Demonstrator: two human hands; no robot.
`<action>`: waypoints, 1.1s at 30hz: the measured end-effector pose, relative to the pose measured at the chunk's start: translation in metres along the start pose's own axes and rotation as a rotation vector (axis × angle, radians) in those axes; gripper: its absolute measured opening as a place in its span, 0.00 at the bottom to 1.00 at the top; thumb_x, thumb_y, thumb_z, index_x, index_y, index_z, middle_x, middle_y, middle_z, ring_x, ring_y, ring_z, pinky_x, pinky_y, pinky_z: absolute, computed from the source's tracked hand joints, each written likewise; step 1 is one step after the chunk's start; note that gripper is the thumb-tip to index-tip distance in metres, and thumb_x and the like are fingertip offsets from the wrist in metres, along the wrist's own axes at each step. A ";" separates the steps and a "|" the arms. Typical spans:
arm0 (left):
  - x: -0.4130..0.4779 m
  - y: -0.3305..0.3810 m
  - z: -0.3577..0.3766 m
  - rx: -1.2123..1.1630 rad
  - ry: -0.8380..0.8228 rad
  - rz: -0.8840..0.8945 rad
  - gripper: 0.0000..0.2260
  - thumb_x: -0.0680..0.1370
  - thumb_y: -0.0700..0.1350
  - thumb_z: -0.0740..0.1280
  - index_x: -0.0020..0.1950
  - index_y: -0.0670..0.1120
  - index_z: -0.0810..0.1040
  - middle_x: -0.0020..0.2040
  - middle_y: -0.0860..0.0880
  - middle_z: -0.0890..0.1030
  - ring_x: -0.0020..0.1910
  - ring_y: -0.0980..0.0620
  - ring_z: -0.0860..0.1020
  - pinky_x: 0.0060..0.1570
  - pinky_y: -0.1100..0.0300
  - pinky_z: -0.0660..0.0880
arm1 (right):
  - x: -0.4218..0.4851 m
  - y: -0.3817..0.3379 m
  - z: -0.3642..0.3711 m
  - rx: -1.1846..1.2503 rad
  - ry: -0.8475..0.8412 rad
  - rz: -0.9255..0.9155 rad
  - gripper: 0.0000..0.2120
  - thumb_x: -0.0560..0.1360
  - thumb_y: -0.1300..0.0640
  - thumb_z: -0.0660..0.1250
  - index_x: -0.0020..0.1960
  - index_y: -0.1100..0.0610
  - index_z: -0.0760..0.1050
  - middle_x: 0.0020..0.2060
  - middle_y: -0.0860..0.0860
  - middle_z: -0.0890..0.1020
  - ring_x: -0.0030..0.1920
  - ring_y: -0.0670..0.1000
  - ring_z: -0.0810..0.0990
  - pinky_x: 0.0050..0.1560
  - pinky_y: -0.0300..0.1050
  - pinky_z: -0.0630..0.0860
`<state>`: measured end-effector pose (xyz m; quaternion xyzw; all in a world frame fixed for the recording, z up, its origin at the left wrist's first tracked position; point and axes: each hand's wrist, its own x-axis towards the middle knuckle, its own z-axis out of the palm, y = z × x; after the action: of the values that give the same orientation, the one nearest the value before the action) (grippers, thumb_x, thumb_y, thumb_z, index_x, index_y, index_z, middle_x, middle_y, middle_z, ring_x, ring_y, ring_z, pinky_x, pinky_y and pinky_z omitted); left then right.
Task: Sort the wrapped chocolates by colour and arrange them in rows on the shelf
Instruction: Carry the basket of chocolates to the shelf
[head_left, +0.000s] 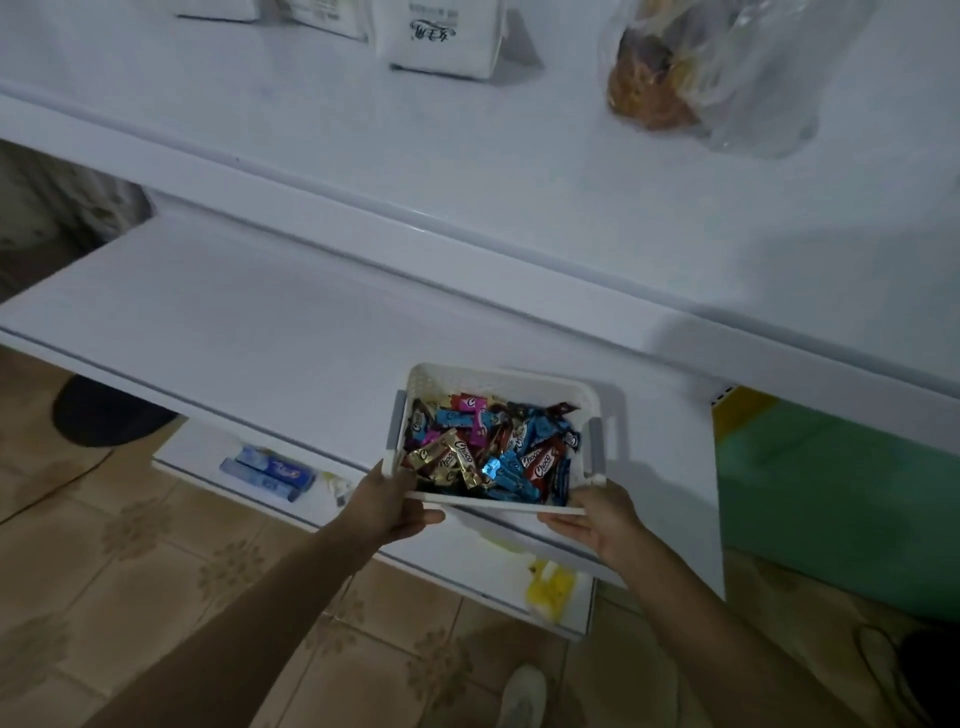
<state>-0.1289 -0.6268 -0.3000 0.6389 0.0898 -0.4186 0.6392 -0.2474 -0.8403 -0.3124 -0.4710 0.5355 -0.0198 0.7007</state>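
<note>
At the far left, on the tiled floor (156, 561), I see a dark round shape (104, 410), too dim to make out. The white shelf (260, 322) runs across the middle. Under its front edge a lower shelf (208, 452) holds some blue boxes (270, 470) with blurred print.

The left hand (387, 501) grips the near left corner of a white basket (498, 382). Its fingers (422, 517) are curled round the rim, and the rest of the grip is hidden behind the basket wall. The basket sits toward the right of the shelf at the front edge, with its near side out past the edge. I cannot tell whether its base rests on the shelf or hangs just above it. Inside it the wrapped chocolates (488, 447) lie in a mixed heap of blue, pink, gold, red and dark wrappers.

The right hand (597, 519) holds the near right corner, curled round the rim there. Both forearms run out of the bottom of the frame.

Below the basket a yellow packet (550, 587) lies on the lower shelf, blurred. A pale shoe (522, 696) shows at the bottom edge.

On the upper shelf (467, 171), white boxes (441, 36) are cut off by the top of the frame. To their right stands a clear plastic bag (701, 73) with something brown inside. At the far right is a green block (831, 493), out of focus.
</note>
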 end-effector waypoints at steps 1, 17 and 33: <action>0.003 0.000 -0.004 0.019 -0.009 0.009 0.07 0.83 0.46 0.59 0.57 0.43 0.71 0.39 0.37 0.79 0.28 0.51 0.83 0.25 0.64 0.76 | 0.002 0.002 0.005 0.002 -0.001 -0.013 0.15 0.79 0.69 0.57 0.66 0.66 0.65 0.46 0.66 0.79 0.39 0.63 0.82 0.34 0.53 0.82; 0.084 -0.029 -0.013 0.319 0.074 0.300 0.08 0.82 0.52 0.60 0.48 0.49 0.73 0.36 0.44 0.84 0.24 0.48 0.80 0.24 0.62 0.74 | 0.060 0.019 0.004 -0.139 -0.024 -0.350 0.11 0.79 0.67 0.57 0.60 0.63 0.70 0.47 0.62 0.82 0.33 0.57 0.84 0.32 0.45 0.81; 0.108 -0.045 -0.005 0.425 0.210 0.552 0.13 0.83 0.53 0.54 0.47 0.48 0.72 0.32 0.47 0.83 0.26 0.50 0.80 0.30 0.60 0.74 | 0.092 0.026 -0.008 -0.345 0.050 -0.687 0.07 0.80 0.58 0.55 0.50 0.57 0.72 0.39 0.58 0.82 0.27 0.48 0.81 0.31 0.41 0.77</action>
<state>-0.0879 -0.6605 -0.4042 0.7971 -0.1100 -0.1716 0.5684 -0.2269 -0.8799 -0.3979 -0.7332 0.3590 -0.1745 0.5505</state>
